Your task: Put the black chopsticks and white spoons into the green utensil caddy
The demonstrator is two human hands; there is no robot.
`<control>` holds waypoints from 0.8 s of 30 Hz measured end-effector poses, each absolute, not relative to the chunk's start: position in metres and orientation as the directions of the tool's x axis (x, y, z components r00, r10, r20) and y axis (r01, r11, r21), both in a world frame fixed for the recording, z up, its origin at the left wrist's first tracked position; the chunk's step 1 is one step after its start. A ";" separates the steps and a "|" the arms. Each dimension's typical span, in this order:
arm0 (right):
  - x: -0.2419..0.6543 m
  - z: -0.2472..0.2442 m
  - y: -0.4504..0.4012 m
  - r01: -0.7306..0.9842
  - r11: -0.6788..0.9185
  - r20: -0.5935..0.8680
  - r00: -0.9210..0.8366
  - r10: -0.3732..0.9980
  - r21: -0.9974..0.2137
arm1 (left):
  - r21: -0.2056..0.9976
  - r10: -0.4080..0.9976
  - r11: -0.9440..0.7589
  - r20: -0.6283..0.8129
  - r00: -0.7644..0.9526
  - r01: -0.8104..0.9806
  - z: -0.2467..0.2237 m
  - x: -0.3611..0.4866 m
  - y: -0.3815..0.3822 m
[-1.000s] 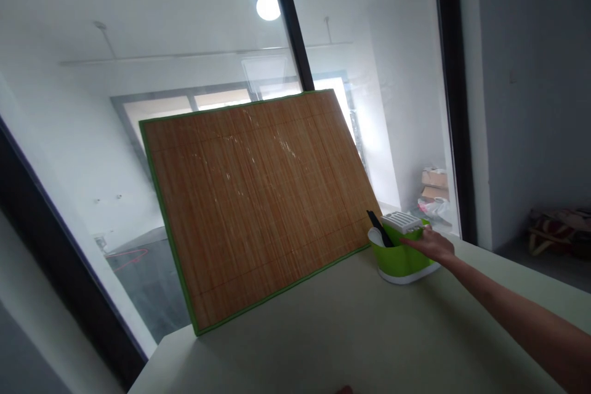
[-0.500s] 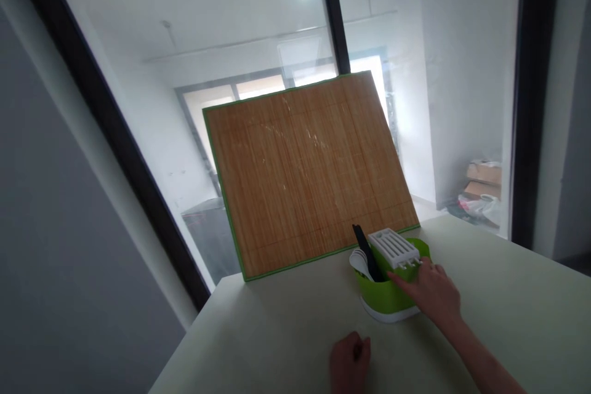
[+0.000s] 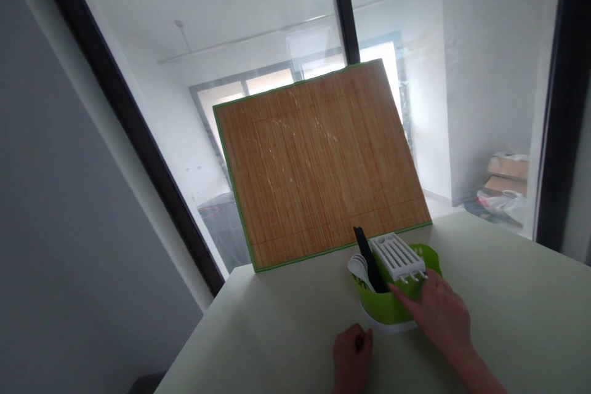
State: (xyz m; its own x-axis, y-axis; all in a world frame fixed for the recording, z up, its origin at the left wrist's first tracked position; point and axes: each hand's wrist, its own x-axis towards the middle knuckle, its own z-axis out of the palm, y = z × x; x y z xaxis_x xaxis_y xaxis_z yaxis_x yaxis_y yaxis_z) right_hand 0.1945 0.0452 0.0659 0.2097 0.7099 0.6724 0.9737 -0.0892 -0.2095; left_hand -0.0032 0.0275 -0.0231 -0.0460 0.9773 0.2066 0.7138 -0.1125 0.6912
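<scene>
Container, one: we see a green holder [image 3: 392,309] with a white base [image 3: 392,327], standing on the pale worktop [image 3: 286,332], just in front of the lower right part of the mat.

Contents, left compartment: several white spoons [image 3: 361,271], nested together, bowls up; beside them, black utensils [image 3: 367,255], tilted, their tips above the rim. We cannot tell their exact kind or number.

Contents, middle: one white slotted rack [image 3: 399,255], slots facing up, short prongs along its near end. The far right section shows slits in its raised green wall; we cannot see its floor.

Hands, two: our right hand [image 3: 443,311] holds the holder's near right side, fingers at the wall by the prongs, thumb extended along the front. Our left hand [image 3: 353,357] lies low over the worktop, apart from the holder, its fingers curled in narrowly; we see nothing in them.

Backdrop: a brown slatted mat [image 3: 323,166] with green edging, propped upright against the glass. Beyond the glass, we note cardboard boxes [image 3: 508,172] above a plastic bag [image 3: 501,202].
</scene>
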 end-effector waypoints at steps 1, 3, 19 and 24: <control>0.195 0.064 0.045 0.974 -0.067 0.665 0.197 0.720 -0.217 | 0.699 0.977 -0.108 0.206 -0.054 0.707 -0.023 -0.003 0.028; 0.200 0.060 0.045 0.970 -0.006 0.650 0.168 0.741 -0.244 | 0.719 0.975 -0.103 0.209 -0.073 0.687 -0.023 -0.003 0.027; 0.226 -0.008 0.026 0.679 0.575 0.801 0.033 0.598 -0.457 | 0.854 0.929 -0.138 0.287 -0.234 0.502 0.084 0.003 0.108; 0.208 -0.003 0.016 0.540 0.764 0.822 -0.209 0.530 -0.355 | 0.766 0.947 -0.115 0.277 -0.164 0.632 0.087 0.013 0.124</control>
State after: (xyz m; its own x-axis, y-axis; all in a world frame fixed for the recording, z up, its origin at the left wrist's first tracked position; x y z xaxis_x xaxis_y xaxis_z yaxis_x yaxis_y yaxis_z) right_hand 0.2076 0.0160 -0.0032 -0.2091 0.5298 0.8219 0.5395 0.7635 -0.3549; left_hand 0.0129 0.1235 0.0872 -0.1641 0.9467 0.2772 0.6321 -0.1148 0.7664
